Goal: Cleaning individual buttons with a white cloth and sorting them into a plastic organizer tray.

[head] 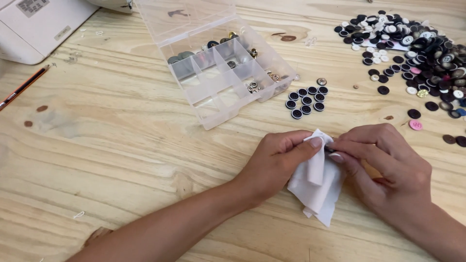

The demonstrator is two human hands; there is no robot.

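My left hand (pixel 279 162) pinches a small white cloth (pixel 316 187) between thumb and fingers, low over a light wooden table (pixel 111 145). My right hand (pixel 383 165) meets it from the right, its fingertips pressed against the cloth's upper fold around a small dark thing, probably a button, that is mostly hidden. The cloth hangs down and rests on the table between the two hands. Just beyond the hands lies a neat cluster of dark white-rimmed buttons (pixel 306 99).
A clear plastic compartment box (pixel 221 73) with its lid open holds buttons and metal bits. A big loose pile of dark, white and pink buttons (pixel 417 48) covers the far right. A white machine (pixel 34 26) and a pencil (pixel 23 87) lie at the left.
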